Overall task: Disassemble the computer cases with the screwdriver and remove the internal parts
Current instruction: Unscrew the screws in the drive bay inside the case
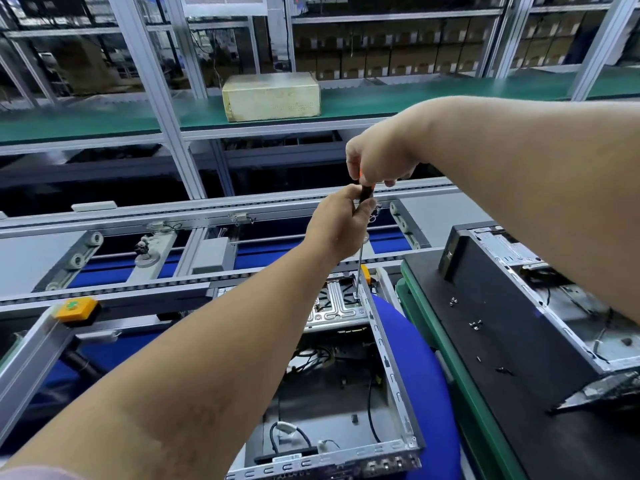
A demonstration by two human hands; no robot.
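Note:
An open metal computer case [388, 362] lies below me on a blue seat, with loose cables inside. A long screwdriver [360, 261] stands nearly upright, its tip down at a silver bracket [337, 308] at the case's far end. My right hand [381, 161] grips the top of the black and orange handle. My left hand [337, 221] wraps the lower handle just beneath it. A second opened case [540, 292] stands on the black mat to the right.
Several loose screws [475, 324] lie on the black mat [512, 393]. A roller conveyor [145, 251] runs across behind the case, with an orange stop block [75, 308] at left. A yellowed beige box [271, 95] sits on the green shelf above.

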